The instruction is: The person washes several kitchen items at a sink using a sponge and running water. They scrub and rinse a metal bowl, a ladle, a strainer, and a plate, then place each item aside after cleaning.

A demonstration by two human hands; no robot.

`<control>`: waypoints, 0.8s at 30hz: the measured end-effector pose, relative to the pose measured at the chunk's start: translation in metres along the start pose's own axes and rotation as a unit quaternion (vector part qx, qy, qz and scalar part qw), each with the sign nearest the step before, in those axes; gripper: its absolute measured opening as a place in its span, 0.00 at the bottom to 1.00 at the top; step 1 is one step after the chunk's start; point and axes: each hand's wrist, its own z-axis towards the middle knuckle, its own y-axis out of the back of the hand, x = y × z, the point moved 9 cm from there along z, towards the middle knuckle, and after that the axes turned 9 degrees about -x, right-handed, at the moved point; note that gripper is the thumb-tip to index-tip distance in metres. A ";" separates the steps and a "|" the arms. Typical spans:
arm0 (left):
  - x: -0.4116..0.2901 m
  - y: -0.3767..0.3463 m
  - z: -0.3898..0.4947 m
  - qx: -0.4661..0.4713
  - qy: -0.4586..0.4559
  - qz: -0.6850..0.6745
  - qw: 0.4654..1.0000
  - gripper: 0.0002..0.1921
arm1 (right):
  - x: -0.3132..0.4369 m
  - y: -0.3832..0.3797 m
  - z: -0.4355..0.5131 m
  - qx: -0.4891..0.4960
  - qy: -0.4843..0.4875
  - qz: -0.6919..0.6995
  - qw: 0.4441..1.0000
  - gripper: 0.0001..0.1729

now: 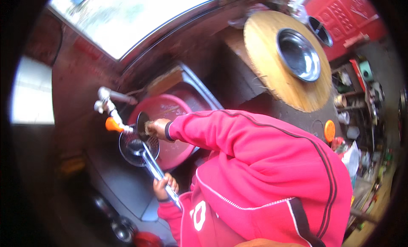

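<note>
My left hand (pixel 164 186) grips the long metal handles (pixel 153 164) of several kitchen utensils in one bundle. At their far end are a round perforated strainer (pixel 127 154) and what looks like a ladle bowl (pixel 136 146). A dark round utensil head (pixel 142 121) stands tilted beside them. Against it, my right hand (pixel 158 129) holds a small brownish scrubber (pixel 148 128), whose exact kind is blurred. Below both hands is a pink plastic basin (pixel 186 103) with water in it. The utensil heads are over its left rim, just under the tap.
A metal tap (pixel 108 102) with an orange fitting (pixel 113 124) juts from the wall at left. A round wooden board (pixel 261 52) at upper right bears a steel bowl (pixel 298 55). Cluttered shelves (pixel 353 103) line the right side. Metal pots (pixel 121 231) stand at lower left.
</note>
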 end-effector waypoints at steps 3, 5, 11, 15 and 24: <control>-0.012 -0.002 -0.008 -0.058 -0.022 0.064 0.996 0.09 | -0.003 0.060 0.013 -0.040 -0.096 0.054 0.993 0.09; -0.021 -0.007 -0.011 -0.097 -0.045 0.101 0.989 0.08 | 0.021 0.122 0.030 -0.183 0.045 -0.056 0.981 0.13; -0.036 0.000 -0.021 -0.132 -0.065 0.127 0.981 0.04 | 0.034 0.159 0.115 -0.026 0.159 -0.294 0.942 0.18; -0.043 -0.015 -0.021 -0.120 -0.070 0.150 0.979 0.04 | 0.001 0.171 0.103 -0.095 0.069 -0.122 0.986 0.15; -0.046 -0.004 -0.030 -0.097 -0.087 0.148 0.980 0.04 | -0.027 0.338 -0.204 -0.434 -0.306 0.583 0.615 0.13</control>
